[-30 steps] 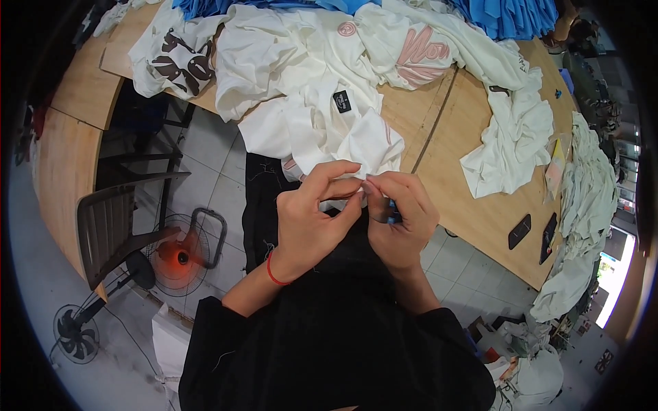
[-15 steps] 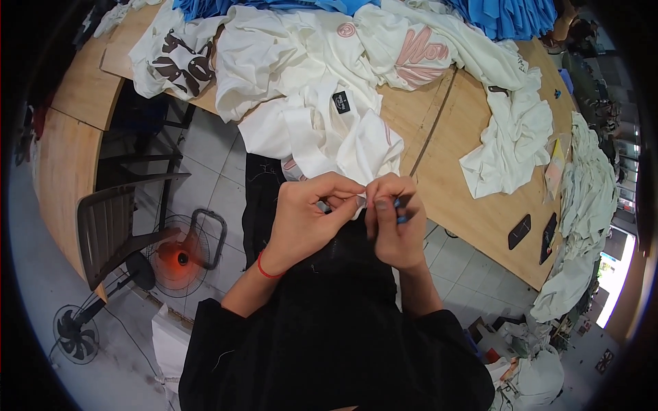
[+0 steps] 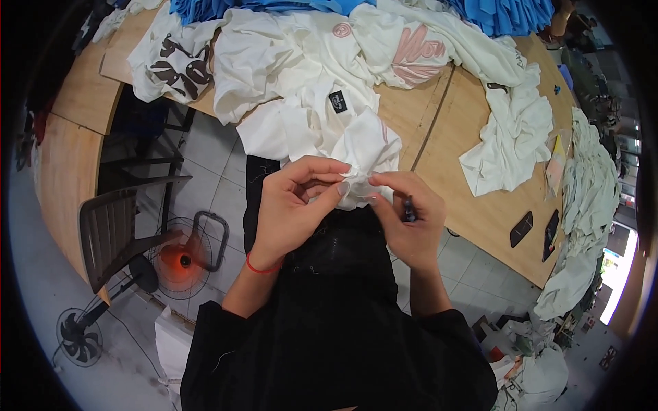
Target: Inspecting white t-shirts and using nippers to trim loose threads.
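Observation:
A white garment [image 3: 360,140] with a small black neck label [image 3: 339,102] hangs off the table's near edge toward me. Thumb and forefinger of my left hand [image 3: 288,205] pinch a gathered bit of its cloth. Close by on the right, the thumb and forefinger of my right hand [image 3: 416,216] hold the same part of the cloth. A small dark tool [image 3: 410,209] is tucked in the curled fingers of the right hand; its kind is mostly hidden. A red cord circles my left wrist.
More white garments with pink and dark prints lie across the wooden table [image 3: 473,157], with blue cloth [image 3: 504,17] behind. Two dark flat pieces lie near its right edge, beside a hanging white pile [image 3: 586,205]. A chair [image 3: 113,233] and fans [image 3: 181,260] stand at left.
My hands have moved slightly apart, the left one a little to the left and the right one to the right. More white cloth now shows between the fingertips.

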{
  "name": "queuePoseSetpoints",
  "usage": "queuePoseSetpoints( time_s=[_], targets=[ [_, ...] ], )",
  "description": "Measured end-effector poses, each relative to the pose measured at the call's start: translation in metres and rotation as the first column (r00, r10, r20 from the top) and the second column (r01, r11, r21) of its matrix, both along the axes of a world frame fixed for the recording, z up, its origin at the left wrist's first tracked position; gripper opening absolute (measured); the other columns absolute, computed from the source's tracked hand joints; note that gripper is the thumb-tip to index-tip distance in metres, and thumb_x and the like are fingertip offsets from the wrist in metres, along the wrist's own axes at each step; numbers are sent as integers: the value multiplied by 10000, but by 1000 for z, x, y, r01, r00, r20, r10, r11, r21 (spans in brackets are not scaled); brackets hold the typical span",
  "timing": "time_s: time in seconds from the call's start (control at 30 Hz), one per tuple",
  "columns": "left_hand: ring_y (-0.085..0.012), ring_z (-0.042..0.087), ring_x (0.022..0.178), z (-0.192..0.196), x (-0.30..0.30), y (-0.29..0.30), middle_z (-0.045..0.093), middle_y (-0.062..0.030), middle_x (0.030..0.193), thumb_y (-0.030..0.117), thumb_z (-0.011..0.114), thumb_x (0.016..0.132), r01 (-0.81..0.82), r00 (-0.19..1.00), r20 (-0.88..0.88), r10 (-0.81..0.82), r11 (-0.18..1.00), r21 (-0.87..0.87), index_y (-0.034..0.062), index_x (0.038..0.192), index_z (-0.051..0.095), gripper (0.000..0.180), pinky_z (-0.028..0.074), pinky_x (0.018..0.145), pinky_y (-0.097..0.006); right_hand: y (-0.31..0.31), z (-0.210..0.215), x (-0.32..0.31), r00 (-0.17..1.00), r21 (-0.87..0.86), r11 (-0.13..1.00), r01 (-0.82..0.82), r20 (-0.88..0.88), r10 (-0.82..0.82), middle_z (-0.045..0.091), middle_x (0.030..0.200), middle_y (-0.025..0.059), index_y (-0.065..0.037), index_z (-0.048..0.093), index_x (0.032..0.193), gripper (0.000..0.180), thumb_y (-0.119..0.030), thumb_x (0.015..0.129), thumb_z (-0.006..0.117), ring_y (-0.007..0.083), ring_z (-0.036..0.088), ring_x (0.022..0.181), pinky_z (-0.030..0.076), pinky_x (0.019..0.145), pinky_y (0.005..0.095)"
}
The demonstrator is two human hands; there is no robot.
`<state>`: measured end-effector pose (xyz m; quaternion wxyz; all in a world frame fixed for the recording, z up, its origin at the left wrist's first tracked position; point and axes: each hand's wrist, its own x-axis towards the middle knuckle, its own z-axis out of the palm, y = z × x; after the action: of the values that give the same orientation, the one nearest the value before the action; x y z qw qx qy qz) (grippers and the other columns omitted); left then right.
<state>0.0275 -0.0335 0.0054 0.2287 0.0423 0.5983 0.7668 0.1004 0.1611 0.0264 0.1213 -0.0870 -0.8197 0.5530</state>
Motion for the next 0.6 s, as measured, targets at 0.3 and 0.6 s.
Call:
queuePoseSetpoints(
  time_s=[0.3, 0.6],
  targets=[
    [-95, 751, 1022, -9, 2, -4, 807, -61, 1113, -62, 784, 984, 69, 996, -55, -70, 997, -28, -30, 1212, 784, 230, 602, 914, -250, 9, -24, -3, 993, -30, 993, -117, 21, 118, 687, 928, 81, 9, 731, 1059, 145, 73, 936, 776, 134, 540, 670, 415, 616, 269],
    [-89, 730, 1001, -8, 1, -7, 794, -55, 1107, -68, 792, 991, 92, 992, -78, -94, 995, -37, -34, 1223, 771, 236, 571, 901, -238, -3, -16, -9, 992, -169, 984, -63, 97, 80, 668, 920, 21, 13, 737, 1096, 146, 74, 963, 741, 47, 456, 645, 357, 591, 242]
  ],
)
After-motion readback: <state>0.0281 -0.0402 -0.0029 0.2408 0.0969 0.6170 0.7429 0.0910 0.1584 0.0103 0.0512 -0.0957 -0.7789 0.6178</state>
